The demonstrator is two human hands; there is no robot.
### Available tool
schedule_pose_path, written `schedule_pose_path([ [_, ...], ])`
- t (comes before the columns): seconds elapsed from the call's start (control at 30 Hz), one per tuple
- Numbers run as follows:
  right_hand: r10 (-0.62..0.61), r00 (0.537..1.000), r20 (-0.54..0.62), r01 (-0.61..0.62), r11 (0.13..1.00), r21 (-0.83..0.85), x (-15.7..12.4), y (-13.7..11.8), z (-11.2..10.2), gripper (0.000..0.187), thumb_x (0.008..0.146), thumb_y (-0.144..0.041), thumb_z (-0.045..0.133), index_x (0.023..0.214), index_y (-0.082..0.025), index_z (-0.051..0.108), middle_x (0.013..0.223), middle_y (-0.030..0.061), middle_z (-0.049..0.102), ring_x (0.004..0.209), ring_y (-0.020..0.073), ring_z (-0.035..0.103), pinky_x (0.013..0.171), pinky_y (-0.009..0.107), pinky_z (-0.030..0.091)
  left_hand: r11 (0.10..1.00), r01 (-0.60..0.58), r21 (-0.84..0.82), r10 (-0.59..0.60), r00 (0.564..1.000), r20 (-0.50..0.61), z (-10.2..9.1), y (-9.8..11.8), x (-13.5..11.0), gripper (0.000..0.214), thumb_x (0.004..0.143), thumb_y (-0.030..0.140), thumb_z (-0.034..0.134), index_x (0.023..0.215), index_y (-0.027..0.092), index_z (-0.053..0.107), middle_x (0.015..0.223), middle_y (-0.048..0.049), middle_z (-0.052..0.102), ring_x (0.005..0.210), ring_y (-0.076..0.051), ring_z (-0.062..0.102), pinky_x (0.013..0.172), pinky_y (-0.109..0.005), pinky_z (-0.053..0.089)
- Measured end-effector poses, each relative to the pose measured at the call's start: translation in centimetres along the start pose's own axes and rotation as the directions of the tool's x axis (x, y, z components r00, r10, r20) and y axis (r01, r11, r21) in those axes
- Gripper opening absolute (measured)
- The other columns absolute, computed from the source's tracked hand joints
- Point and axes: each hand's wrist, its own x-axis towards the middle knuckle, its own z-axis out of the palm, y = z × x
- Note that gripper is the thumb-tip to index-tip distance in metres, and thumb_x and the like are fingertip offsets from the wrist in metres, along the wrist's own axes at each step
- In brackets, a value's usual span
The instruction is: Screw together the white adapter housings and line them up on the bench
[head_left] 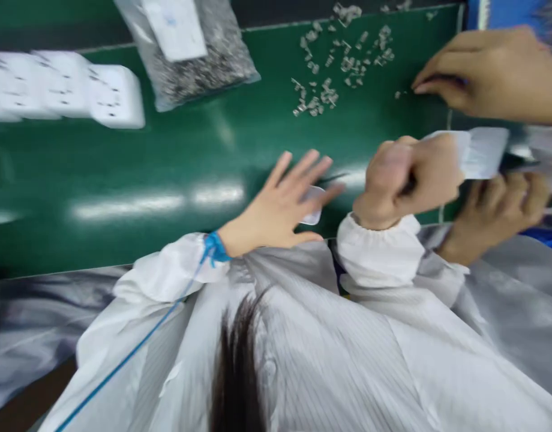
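My left hand is spread flat with its fingers apart, low over the green work surface. Partly under its fingers lies a small white plastic piece. My right hand is closed and blurred by motion. Whatever it may hold is hidden from me. Just beyond its knuckles are white flat pieces; I cannot tell whether the hand touches them. A blue wrist strap with a cord circles my left wrist.
Small metal parts are scattered at the back. A clear bag of metal parts lies left of them. White socket housings line the left. At right are a co-worker's two hands, one pinching near the loose parts.
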Motion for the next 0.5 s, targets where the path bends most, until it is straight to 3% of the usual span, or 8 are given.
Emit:
schedule_pose_path([
  [0.13,-0.118,0.993,0.025,0.117,0.888,-0.445,1.6,-0.1,3.6,0.053,0.099,-0.058,0.030,0.071,-0.017,0.049,0.057,-0.0006,0.039,0.053,0.0094,0.033,0.058,0.029,0.023,0.982,-0.097,0.160,0.084,0.993,0.086,1.1,-0.1,-0.9,0.048,0.096,0.035,0.061,0.140,0.020,0.048,0.146,-0.0178,0.046,0.138,-0.034,0.045,0.120,-0.058,0.027],
  [0.2,-0.121,0.982,0.146,0.181,0.822,-0.540,1.2,0.3,4.7,0.049,0.099,-0.053,0.034,0.072,-0.016,0.053,0.055,0.0002,0.042,0.051,0.0087,0.028,0.058,0.028,0.017,0.987,0.054,0.151,-0.035,0.991,-0.129,0.0,-1.9,-3.4,0.039,0.098,0.041,0.057,0.131,0.023,0.048,0.145,-0.0154,0.044,0.137,-0.029,0.045,0.118,-0.053,0.034],
  [0.23,-0.120,0.977,0.179,0.202,0.803,-0.561,0.9,0.6,4.9,0.047,0.099,-0.051,0.037,0.072,-0.016,0.054,0.054,0.0008,0.043,0.051,0.0085,0.026,0.058,0.028,0.015,0.973,0.198,0.118,-0.153,0.939,-0.308,-1.0,-3.0,-5.2,0.039,0.098,0.049,0.055,0.126,0.023,0.045,0.146,-0.0143,0.042,0.138,-0.027,0.044,0.116,-0.052,0.037],
  [0.27,-0.120,0.975,0.190,0.210,0.786,-0.581,0.4,0.8,5.0,0.046,0.099,-0.049,0.038,0.071,-0.016,0.055,0.055,0.0017,0.045,0.051,0.0085,0.024,0.058,0.029,0.013,0.917,0.396,0.056,-0.320,0.809,-0.493,-2.3,-4.2,-7.3,0.044,0.098,0.057,0.053,0.123,0.023,0.041,0.145,-0.0137,0.039,0.138,-0.026,0.043,0.114,-0.052,0.039],
  [0.33,-0.103,0.976,0.194,0.202,0.765,-0.611,-0.3,1.1,5.0,0.044,0.099,-0.046,0.040,0.071,-0.016,0.056,0.056,0.0031,0.049,0.051,0.0085,0.022,0.057,0.029,0.012,0.686,0.719,-0.112,-0.533,0.392,-0.750,-5.1,-6.6,-12.2,0.061,0.094,0.071,0.050,0.122,0.021,0.031,0.142,-0.0141,0.035,0.137,-0.025,0.041,0.110,-0.053,0.040],
  [0.37,-0.087,0.976,0.200,0.195,0.760,-0.620,-0.5,1.0,4.9,0.044,0.099,-0.045,0.040,0.071,-0.016,0.056,0.056,0.0035,0.049,0.051,0.0085,0.021,0.057,0.029,0.011,0.573,0.809,-0.131,-0.579,0.286,-0.764,-6.5,-7.8,-14.7,0.063,0.094,0.071,0.049,0.122,0.018,0.028,0.138,-0.0136,0.033,0.135,-0.024,0.041,0.110,-0.052,0.038],
  [0.43,-0.046,0.974,0.221,0.181,0.744,-0.643,-0.5,0.8,4.8,0.044,0.099,-0.045,0.039,0.071,-0.016,0.057,0.056,0.0041,0.050,0.051,0.0086,0.020,0.057,0.029,0.011,0.424,0.899,-0.111,-0.625,0.202,-0.754,-9.2,-10.0,-19.1,0.066,0.094,0.070,0.052,0.118,0.013,0.027,0.132,-0.0151,0.032,0.130,-0.022,0.041,0.106,-0.052,0.034],
  [0.5,-0.020,0.970,0.243,0.183,0.718,-0.672,-0.2,0.5,5.0,0.045,0.100,-0.045,0.038,0.073,-0.016,0.059,0.057,0.0046,0.052,0.051,0.0091,0.020,0.056,0.029,0.012,0.327,0.942,-0.073,-0.688,0.184,-0.701,-11.6,-11.7,-22.1,0.069,0.097,0.073,0.046,0.115,0.008,0.035,0.126,-0.0146,0.037,0.132,-0.028,0.039,0.098,-0.056,0.030],
])
